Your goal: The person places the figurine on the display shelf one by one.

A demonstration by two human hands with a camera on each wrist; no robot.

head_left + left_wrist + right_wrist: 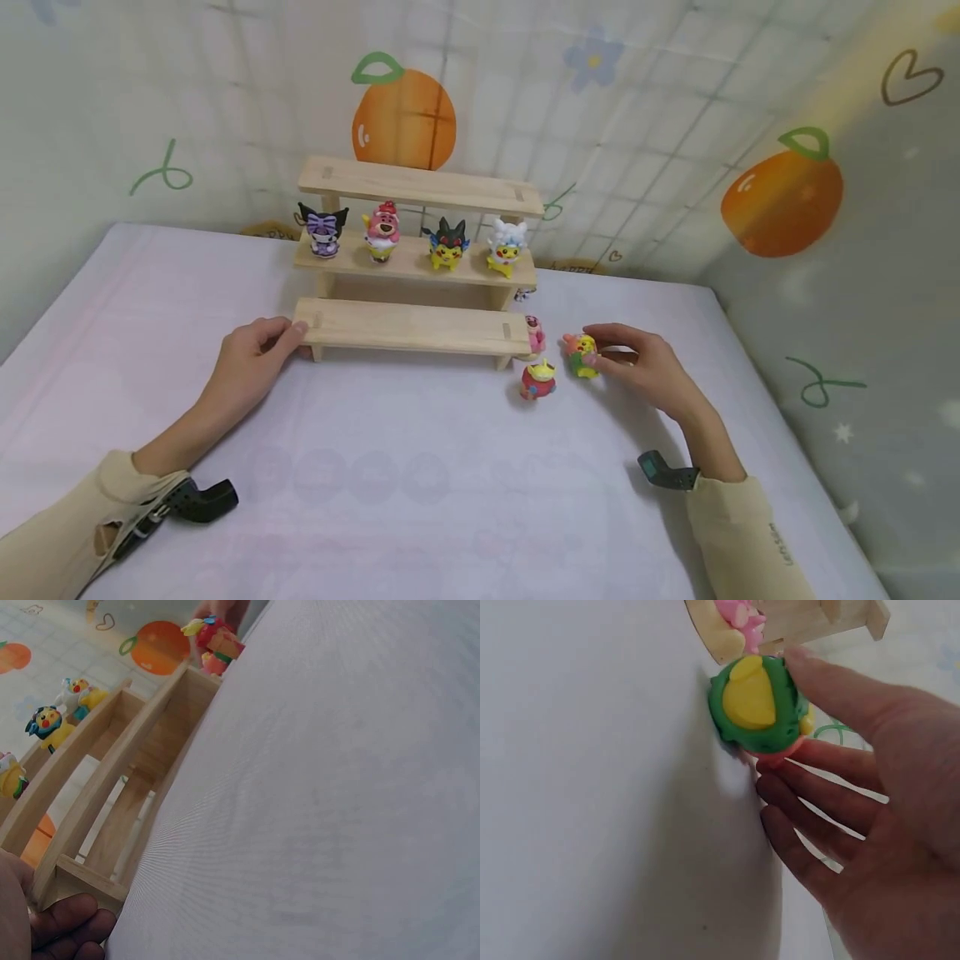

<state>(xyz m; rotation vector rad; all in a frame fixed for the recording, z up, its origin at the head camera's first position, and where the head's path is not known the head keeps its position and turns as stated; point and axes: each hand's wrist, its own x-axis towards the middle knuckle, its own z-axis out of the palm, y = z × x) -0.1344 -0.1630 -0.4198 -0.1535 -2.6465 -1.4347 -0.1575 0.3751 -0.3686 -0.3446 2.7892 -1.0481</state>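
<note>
My left hand grips the left end of the lowest step of a three-tier wooden display stand, thumb on top and the other fingers curled by the end. In the left wrist view those fingers lie against the stand's end support. To the right of the stand, my right hand pinches a small yellow, green and pink figurine between thumb and fingers. The right wrist view shows the figurine's green and yellow side. A red figurine with a yellow top stands between the stand and my right hand.
On the middle step stand a purple-and-black figurine, a pink bear figurine, a black-eared yellow one and a white-hatted yellow one. A pink figurine is partly hidden behind the stand's right end. Patterned cloth hangs behind.
</note>
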